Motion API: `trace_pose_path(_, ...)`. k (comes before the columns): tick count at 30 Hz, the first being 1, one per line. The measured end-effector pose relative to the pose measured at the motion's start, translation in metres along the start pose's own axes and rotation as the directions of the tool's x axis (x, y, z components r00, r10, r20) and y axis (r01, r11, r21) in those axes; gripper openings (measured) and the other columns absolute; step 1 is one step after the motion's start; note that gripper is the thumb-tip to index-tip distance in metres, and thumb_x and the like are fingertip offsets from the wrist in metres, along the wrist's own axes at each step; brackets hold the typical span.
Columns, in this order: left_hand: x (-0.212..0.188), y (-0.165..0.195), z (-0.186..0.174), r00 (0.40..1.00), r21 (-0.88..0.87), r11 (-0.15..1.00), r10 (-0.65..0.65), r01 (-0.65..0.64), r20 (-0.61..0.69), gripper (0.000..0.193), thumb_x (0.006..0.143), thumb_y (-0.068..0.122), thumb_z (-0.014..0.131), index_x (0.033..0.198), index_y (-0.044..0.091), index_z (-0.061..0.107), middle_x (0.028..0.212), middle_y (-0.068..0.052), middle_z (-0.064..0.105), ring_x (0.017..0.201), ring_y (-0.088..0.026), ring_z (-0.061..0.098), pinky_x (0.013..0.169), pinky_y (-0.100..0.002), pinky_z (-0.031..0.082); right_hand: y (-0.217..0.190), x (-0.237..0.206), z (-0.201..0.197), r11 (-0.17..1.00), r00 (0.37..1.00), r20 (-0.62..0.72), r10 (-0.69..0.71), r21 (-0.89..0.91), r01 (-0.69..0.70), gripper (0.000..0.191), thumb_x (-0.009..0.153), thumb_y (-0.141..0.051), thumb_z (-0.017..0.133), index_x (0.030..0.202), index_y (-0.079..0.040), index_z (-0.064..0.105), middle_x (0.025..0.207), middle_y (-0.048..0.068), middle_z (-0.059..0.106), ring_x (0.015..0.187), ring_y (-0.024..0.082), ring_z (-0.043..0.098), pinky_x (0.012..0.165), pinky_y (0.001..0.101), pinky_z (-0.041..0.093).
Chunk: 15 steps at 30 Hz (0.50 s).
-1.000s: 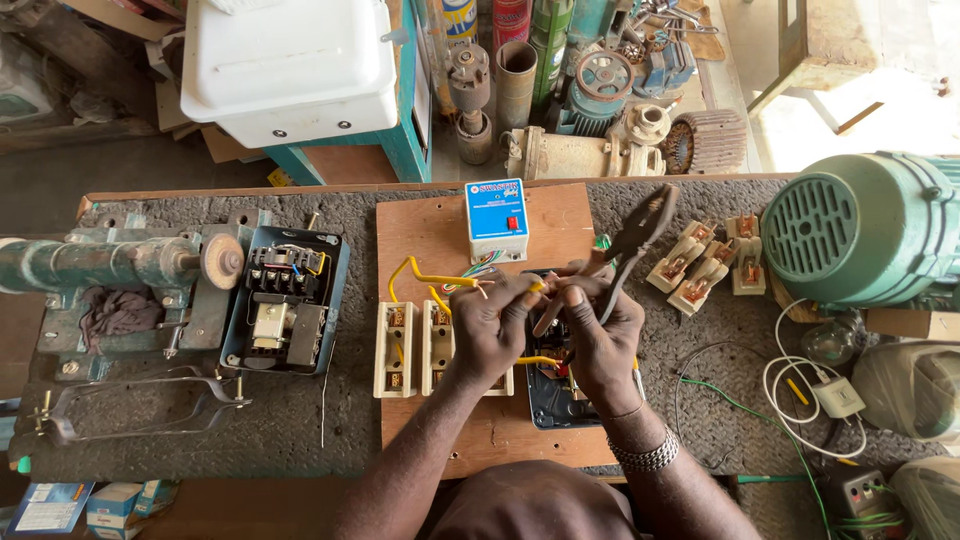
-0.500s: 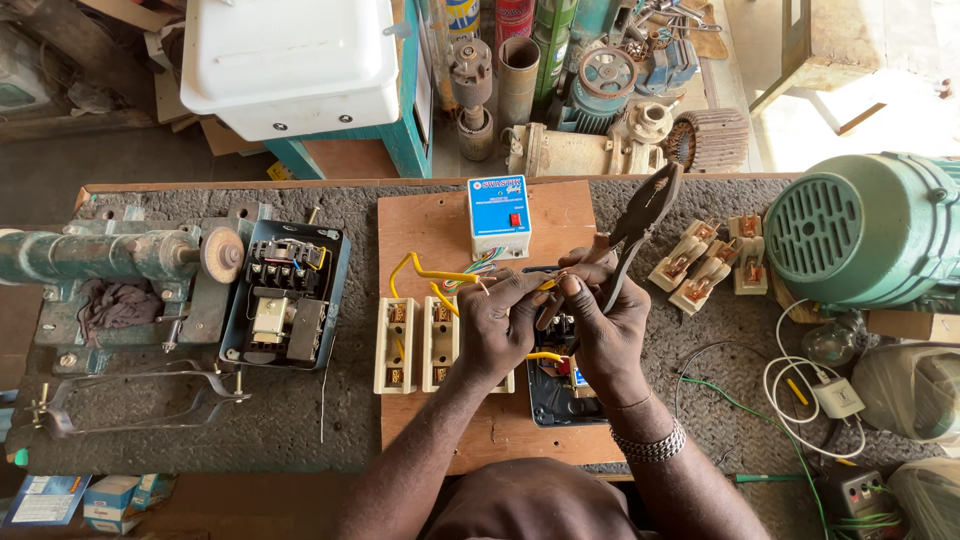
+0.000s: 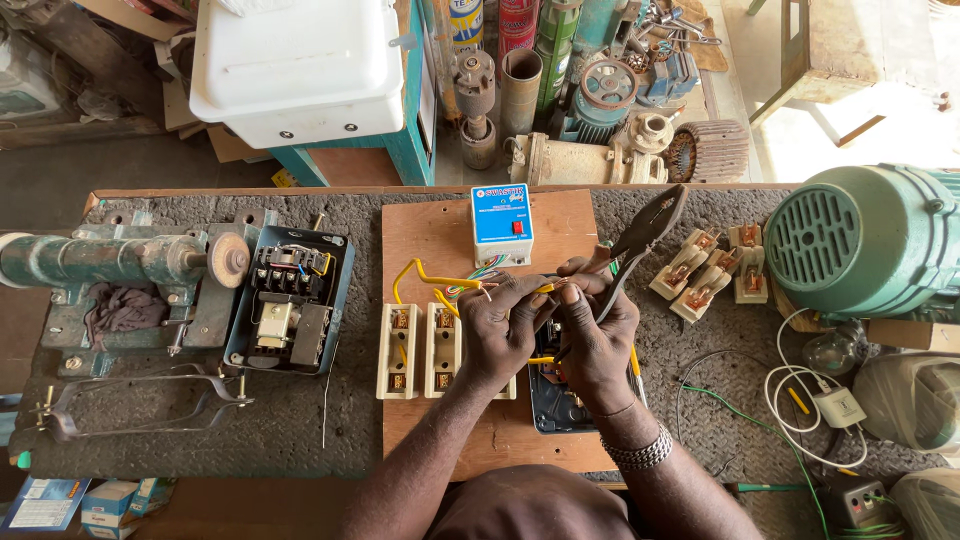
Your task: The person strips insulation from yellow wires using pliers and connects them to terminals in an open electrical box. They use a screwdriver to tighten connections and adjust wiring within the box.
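So I've got the pliers (image 3: 640, 240) in my right hand (image 3: 597, 340), over the wooden board (image 3: 440, 230) in the middle of the bench (image 3: 300, 420). Their long axis runs on a slant, handles sticking up and away to the right toward the big green motor (image 3: 865, 240), nose end pointing down-left into my fingers, where it's hidden, so I can't tell exactly what the tip is biting. My right fingers (image 3: 590, 300) are curled shut around the lower part of the pliers, right where the handles meet. My left hand (image 3: 500, 330) is just beside it, touching knuckle to knuckle, fingers pinched together on the yellow wires (image 3: 440, 278) that loop in from the left across the board. So the wire ends sit between both sets of fingertips, with the pliers coming in from the upper right. Just past my hands on the board is a small blue-and-white box with a red switch (image 3: 502, 225), and to my left are two cream fuse holders (image 3: 420, 350) standing side by side. Under my right wrist there's a dark open box (image 3: 550, 400). Further left on the bench is an open starter box (image 3: 290, 300), and a few more cream fuse carriers (image 3: 710, 270) lie between the pliers and the motor.
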<state>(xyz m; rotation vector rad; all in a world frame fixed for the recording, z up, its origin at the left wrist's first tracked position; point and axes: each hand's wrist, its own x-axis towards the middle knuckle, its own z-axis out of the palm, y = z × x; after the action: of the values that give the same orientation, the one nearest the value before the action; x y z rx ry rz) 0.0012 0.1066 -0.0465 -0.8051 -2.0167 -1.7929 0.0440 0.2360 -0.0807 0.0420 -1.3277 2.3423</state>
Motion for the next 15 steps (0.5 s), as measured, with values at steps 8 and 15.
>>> trace_pose_path(8, -0.001, -0.005, 0.000, 0.999, -0.008, 0.999, -0.036, 0.036, -0.012, 0.012, 0.099, 0.008, 0.066, 0.103, 0.000, 0.073, 0.074, -0.009, 0.072, 0.068, -0.016, 0.071, 0.063, -0.029, 0.055, 0.004, -0.003, 0.001, 0.993, 0.996, 0.028, -0.090, -0.077, 0.092, 0.012, 0.104, -0.006, 0.067, 0.110, 0.004, 0.068, 0.125, 0.011, 0.062, 0.106, 0.013, 0.064, 0.092, 0.0262, 0.056)
trace_pose_path(15, 0.008, -0.016, -0.001, 0.998, 0.060, 0.997, 0.038, -0.040, 0.043, 0.012, 0.101, 0.010, 0.064, 0.103, 0.001, 0.072, 0.080, -0.009, 0.073, 0.073, -0.016, 0.071, 0.066, -0.029, 0.055, 0.008, 0.000, 0.006, 0.962, 0.973, 0.049, -0.223, -0.153, 0.228, 0.008, 0.108, -0.003, 0.067, 0.110, 0.004, 0.068, 0.123, 0.013, 0.065, 0.114, 0.017, 0.064, 0.099, 0.0290, 0.055)
